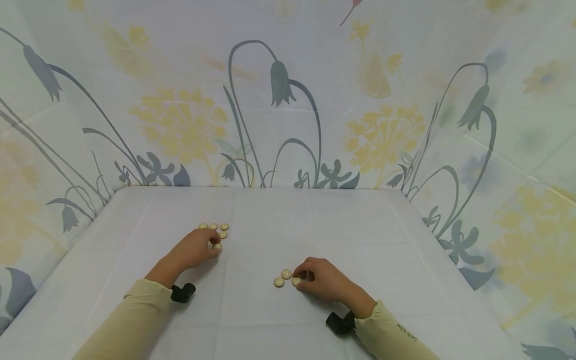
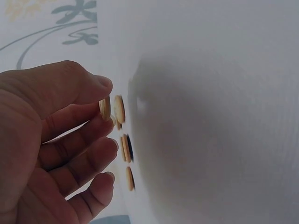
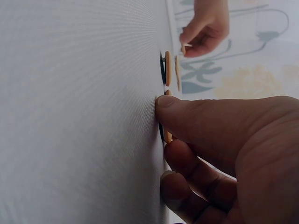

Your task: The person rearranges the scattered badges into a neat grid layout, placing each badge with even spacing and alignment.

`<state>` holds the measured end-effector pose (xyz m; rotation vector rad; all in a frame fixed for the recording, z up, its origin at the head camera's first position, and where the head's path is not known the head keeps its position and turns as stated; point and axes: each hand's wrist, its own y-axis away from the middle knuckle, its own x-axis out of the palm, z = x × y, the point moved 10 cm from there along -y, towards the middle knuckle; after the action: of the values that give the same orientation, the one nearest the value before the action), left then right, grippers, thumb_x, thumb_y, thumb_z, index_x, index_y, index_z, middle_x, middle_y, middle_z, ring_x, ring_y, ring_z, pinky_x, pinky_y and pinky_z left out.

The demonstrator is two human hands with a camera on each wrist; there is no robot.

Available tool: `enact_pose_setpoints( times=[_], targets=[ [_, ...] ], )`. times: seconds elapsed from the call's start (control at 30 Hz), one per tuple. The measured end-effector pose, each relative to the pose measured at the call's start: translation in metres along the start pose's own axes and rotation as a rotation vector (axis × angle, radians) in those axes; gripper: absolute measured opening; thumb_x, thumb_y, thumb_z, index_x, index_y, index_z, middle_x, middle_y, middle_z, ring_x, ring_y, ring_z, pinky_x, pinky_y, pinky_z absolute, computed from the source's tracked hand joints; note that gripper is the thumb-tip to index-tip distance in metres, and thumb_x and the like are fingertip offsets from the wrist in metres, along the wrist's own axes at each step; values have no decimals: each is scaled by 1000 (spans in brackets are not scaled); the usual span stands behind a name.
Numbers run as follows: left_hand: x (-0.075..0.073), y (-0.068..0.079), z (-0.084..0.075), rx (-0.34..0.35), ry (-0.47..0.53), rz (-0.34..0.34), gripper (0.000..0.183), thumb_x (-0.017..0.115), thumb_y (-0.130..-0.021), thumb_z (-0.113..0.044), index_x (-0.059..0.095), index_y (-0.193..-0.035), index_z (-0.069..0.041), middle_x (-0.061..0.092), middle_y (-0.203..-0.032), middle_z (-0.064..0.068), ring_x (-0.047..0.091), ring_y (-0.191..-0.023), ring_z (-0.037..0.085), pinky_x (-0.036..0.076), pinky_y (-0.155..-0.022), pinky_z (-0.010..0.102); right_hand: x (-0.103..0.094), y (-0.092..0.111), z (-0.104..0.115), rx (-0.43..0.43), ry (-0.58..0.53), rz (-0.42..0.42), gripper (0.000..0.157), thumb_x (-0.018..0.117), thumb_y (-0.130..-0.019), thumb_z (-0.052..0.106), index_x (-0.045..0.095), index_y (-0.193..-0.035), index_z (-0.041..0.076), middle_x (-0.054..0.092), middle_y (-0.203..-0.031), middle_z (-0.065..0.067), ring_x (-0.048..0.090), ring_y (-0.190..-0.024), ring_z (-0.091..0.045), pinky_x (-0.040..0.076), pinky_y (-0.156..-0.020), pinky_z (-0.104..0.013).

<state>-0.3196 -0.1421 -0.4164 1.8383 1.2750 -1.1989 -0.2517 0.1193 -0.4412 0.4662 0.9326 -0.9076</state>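
My left hand [image 1: 191,248] pinches a round wooden button [image 2: 105,108] between thumb and index finger, its other fingers loosely bent. Just past those fingertips, several more buttons [image 1: 213,226] lie in a small group on the cloth, partly covered by the hand in the head view. Nearer the front, my right hand [image 1: 326,281] grips another pale button [image 1: 296,281] at its edges with thumb and finger, low at the cloth. Two loose buttons sit to the left of it, one [image 1: 286,274] slightly behind the other [image 1: 279,282].
A white cloth [image 1: 360,225] covers the table. Curtains printed with flowers [image 1: 281,145] rise along its back and sides. Dark wrist cameras [image 1: 340,323] hang under both sleeved wrists, close above the cloth.
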Motion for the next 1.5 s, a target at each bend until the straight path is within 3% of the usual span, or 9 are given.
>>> enact_pose_setpoints(
  times=[0.53,1.0,1.23,1.5],
  targets=[
    [-6,0,23,-43,-14,-7,23,67,-85,-13,67,-103,1,68,-99,11,61,-90,23,49,-84,44,1,0,-1,-1,2,-4,21,73,-85,22,72,-106,17,60,-91,11,47,-73,0,42,-66,-20],
    [-18,5,29,-99,-2,24,24,65,-86,-13,66,-104,3,66,-102,16,60,-90,26,49,-82,46,0,0,-2,3,-7,-1,22,73,-85,23,72,-107,17,60,-91,11,48,-74,0,42,-67,-20],
    [-19,1,42,-133,0,36,28,65,-87,-14,64,-108,4,66,-105,18,60,-95,28,48,-85,47,1,0,-3,6,-7,-5,22,73,-85,23,72,-107,18,60,-91,11,48,-74,0,42,-67,-20],
    [-23,-2,43,-143,-8,34,28,64,-86,-11,64,-108,6,66,-104,20,61,-94,30,49,-85,47,1,0,-3,4,-3,-3,21,73,-86,23,72,-107,18,60,-91,12,48,-75,0,43,-68,-20]
  ],
)
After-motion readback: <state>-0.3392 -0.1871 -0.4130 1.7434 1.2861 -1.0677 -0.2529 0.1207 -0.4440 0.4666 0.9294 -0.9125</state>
